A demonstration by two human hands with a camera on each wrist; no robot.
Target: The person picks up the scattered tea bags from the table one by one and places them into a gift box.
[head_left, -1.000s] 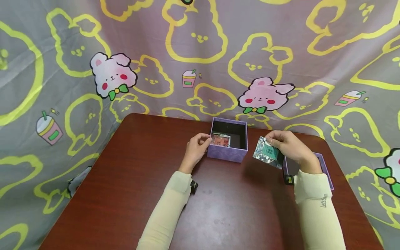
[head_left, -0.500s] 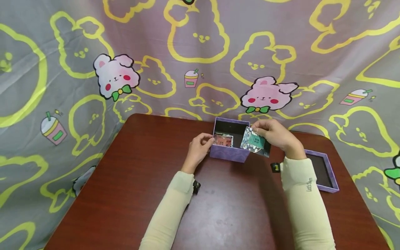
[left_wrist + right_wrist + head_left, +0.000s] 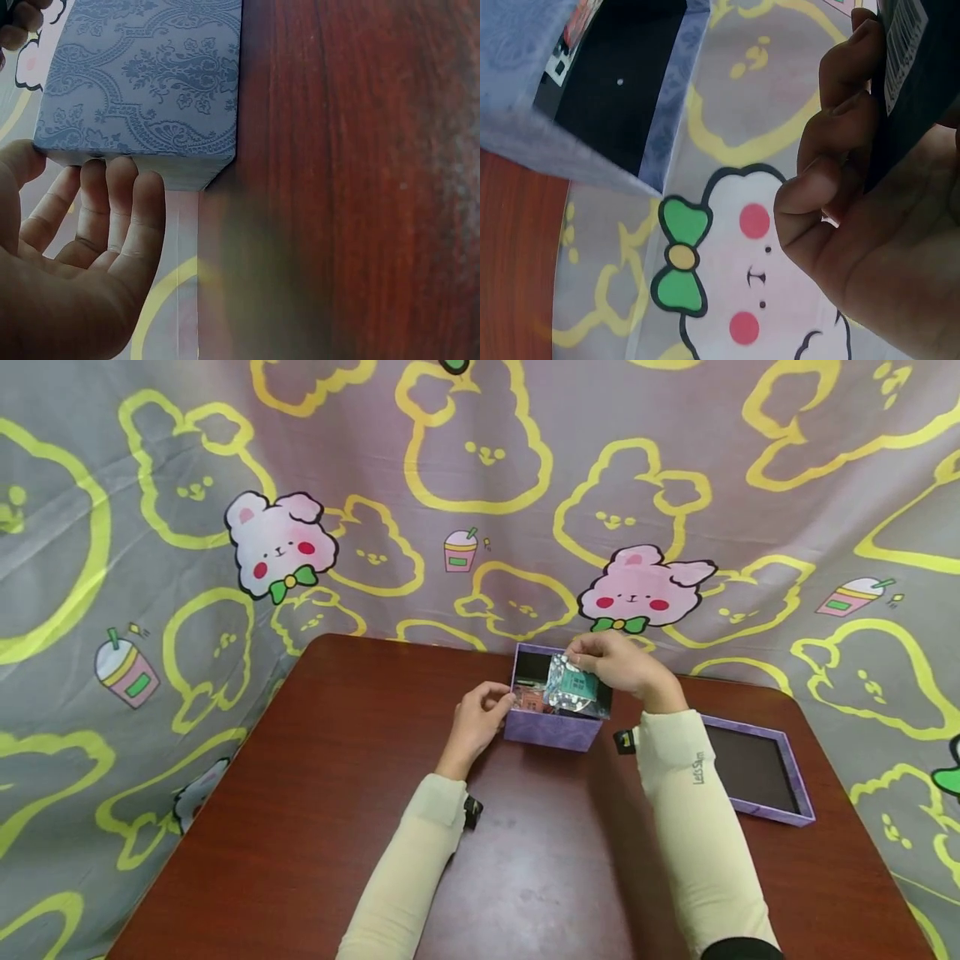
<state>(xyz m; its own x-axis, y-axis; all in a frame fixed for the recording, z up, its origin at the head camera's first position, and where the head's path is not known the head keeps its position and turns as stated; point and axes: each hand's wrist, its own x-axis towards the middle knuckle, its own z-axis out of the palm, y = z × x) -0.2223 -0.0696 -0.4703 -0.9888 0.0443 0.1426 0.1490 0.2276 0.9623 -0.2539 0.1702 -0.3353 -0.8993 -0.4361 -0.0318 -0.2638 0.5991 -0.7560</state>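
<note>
A purple patterned box [image 3: 553, 732], open at the top, stands toward the back of the table. The left hand [image 3: 476, 720] holds its left wall, thumb at the rim and fingertips against the outer side [image 3: 135, 90]. In the right hand [image 3: 624, 665], a flat silvery packet with a teal label [image 3: 576, 684] is pinched at its upper edge. It hangs tilted over the right part of the box opening. The right wrist view shows the packet's dark back with a barcode [image 3: 906, 56]. Inside the box at the left lies a reddish packet [image 3: 529, 699], partly covered by the held one.
A shallow purple lid [image 3: 759, 768] with a dark inside lies on the brown table [image 3: 337, 760], right of the box. Behind the table hangs a grey curtain [image 3: 510, 460] with yellow rabbit outlines. The right forearm crosses in front of the lid's left end.
The right hand has carried the silvery packet leftward from beside the lid to over the box, uncovering more of the lid. The left hand stays at the box's left wall.
</note>
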